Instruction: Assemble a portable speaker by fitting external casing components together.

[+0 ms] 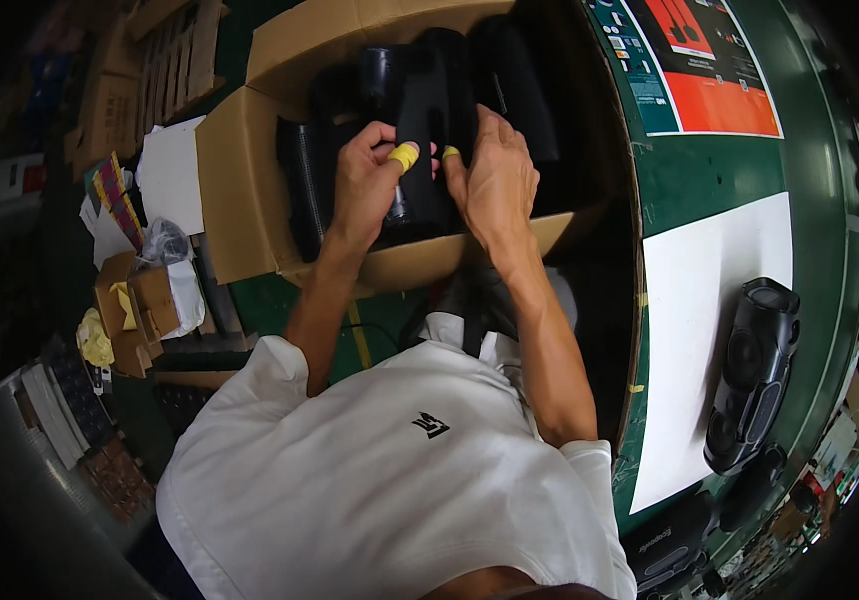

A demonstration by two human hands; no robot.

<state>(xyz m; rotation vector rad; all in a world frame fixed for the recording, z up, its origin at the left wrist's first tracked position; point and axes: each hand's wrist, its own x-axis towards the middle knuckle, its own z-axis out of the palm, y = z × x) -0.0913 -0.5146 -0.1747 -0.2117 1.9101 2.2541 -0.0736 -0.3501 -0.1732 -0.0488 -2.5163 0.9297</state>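
Note:
A large open cardboard box [225,185] holds several black, curved speaker-shell parts, some with perforated mesh faces. One long black curved part [425,105] rises between my hands. My left hand [368,185] is closed on its left side, the yellow-taped thumb lying across it and the fingers curled behind. My right hand [495,180] is on the right, its fingers bent over the black plastic and its thumb, also wrapped in yellow tape, close to the part's edge. Its fingertips are partly hidden, and dark surfaces blur the outlines between parts.
To the right runs a green bench [710,180] bearing a white sheet [690,290], a black portable speaker [750,380] and a printed poster [715,70]. More black speakers sit at its near end. At left are a small opened carton [135,320] and wooden pallets [180,60].

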